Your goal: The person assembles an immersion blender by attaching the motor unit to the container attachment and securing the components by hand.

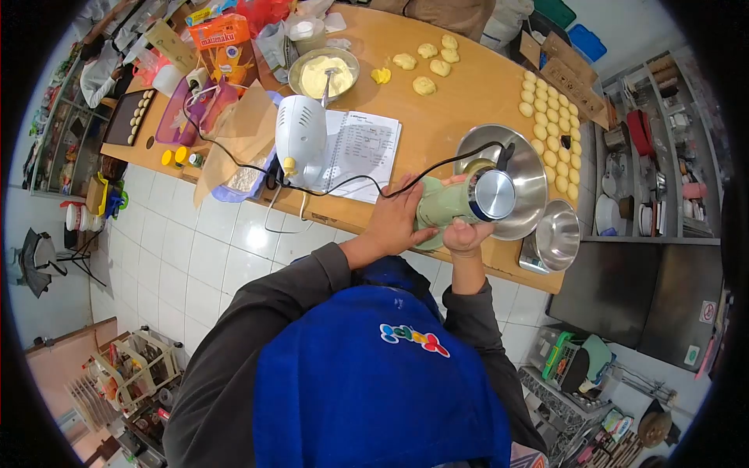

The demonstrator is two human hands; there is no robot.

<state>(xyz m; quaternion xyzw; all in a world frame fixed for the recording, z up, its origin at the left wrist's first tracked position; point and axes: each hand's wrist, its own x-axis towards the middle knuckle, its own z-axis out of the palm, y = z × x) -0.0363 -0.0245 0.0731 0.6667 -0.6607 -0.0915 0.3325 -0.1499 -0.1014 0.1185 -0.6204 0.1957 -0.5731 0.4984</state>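
Note:
A pale green stand mixer [445, 207] with a round silver end cap [495, 195] stands at the table's front edge. Its head reaches over a large steel bowl [530, 175]. My left hand [392, 221] grips the mixer's rear part, thumb and fingers on either side. Against the head's near side, my right hand [466, 236] has its fingers curled; the exact part they hold is partly hidden. A black cord [367, 183] runs across the mixer to the left. Beside the large bowl, a smaller steel bowl [559, 235] sits on what looks like a scale.
An open notebook [365, 148] lies left of the mixer, with a white hand mixer [300, 132] over its edge. Behind are a bowl of pale yellow mixture [355, 82], several dough pieces [425, 86] and rows of dough balls [550, 117]. Another person [97, 78] is at far left.

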